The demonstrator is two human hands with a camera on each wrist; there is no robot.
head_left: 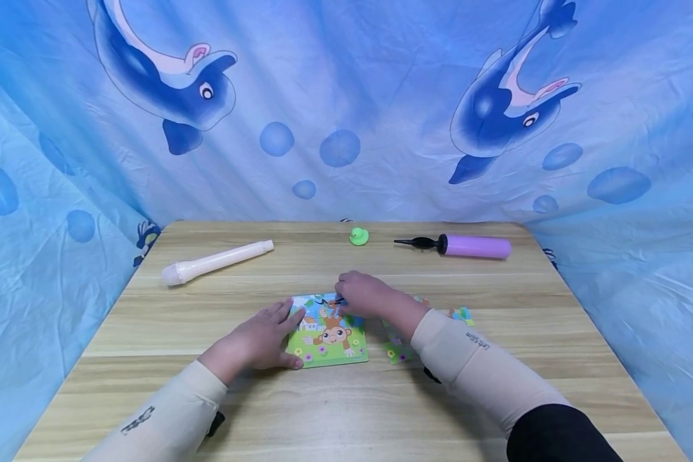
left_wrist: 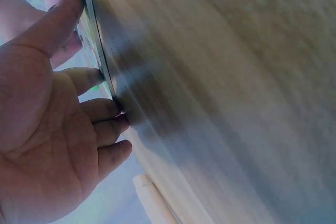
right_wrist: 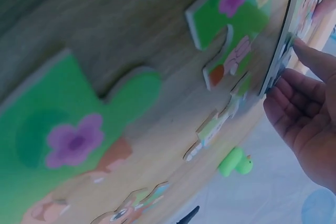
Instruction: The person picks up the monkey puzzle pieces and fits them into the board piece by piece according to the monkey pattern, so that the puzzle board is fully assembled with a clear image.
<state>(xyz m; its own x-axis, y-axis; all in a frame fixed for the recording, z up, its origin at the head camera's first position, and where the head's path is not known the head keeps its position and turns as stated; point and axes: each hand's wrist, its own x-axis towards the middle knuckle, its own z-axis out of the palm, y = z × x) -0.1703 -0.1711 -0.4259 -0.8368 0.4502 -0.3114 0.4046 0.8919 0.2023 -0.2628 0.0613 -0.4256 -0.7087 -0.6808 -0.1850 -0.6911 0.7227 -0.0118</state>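
A square puzzle board [head_left: 329,350] with a monkey picture lies on the table. My left hand [head_left: 265,337] has its fingers spread along the board's left side, the thumb at the lower left corner; the left wrist view shows the thumb [left_wrist: 71,3] touching the board's edge. At the board's upper right, my right hand [head_left: 366,295] touches it with thumb and fingertips. In the right wrist view, the right hand's thumb and fingers stand apart at the board's edge [right_wrist: 283,35]; whether a piece lies under them cannot be told. Loose puzzle pieces [right_wrist: 76,135] lie to the right, partly under the right forearm.
At the back left of the wooden table [head_left: 323,410] lies a white microphone-shaped stick [head_left: 219,262]. A green toy duck [head_left: 359,237] stands at the back middle, with a purple pump [head_left: 476,246] to its right. A blue dolphin-print curtain [head_left: 346,96] surrounds the table's back and sides.
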